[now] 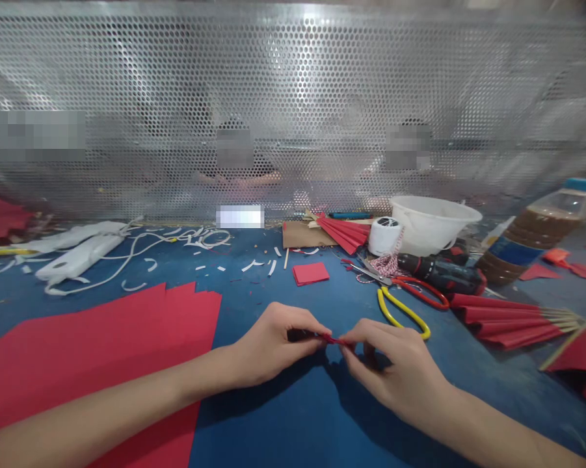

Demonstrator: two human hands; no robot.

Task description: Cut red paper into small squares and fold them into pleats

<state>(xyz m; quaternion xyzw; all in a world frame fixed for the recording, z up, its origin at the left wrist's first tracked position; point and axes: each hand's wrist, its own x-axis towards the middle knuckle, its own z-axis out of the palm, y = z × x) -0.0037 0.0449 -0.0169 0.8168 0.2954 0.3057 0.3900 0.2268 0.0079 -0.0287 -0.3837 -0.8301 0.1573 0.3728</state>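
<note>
Between my two hands a narrow strip of red paper point(332, 340) is stretched a little above the blue table point(273, 422). My left hand point(283, 338) pinches one end between thumb and fingers. The other end is pinched by my right hand point(395, 364). Most of the strip is covered by my fingertips. Under my left forearm lie large red paper sheets point(127, 338). A small stack of red paper pieces point(311, 273) sits just beyond my hands. Close to my right hand are yellow-handled scissors point(404, 313) and a red-handled pair point(422, 292).
A power strip point(80, 257) with a white cord lies at left among paper scraps. Toward the right stand a string spool point(385, 236), a white bucket point(432, 224), a power drill point(439, 273) and a brown-filled bottle point(536, 231). Red paper fans point(505, 322) lie at far right. A perforated metal panel point(293, 97) rises behind.
</note>
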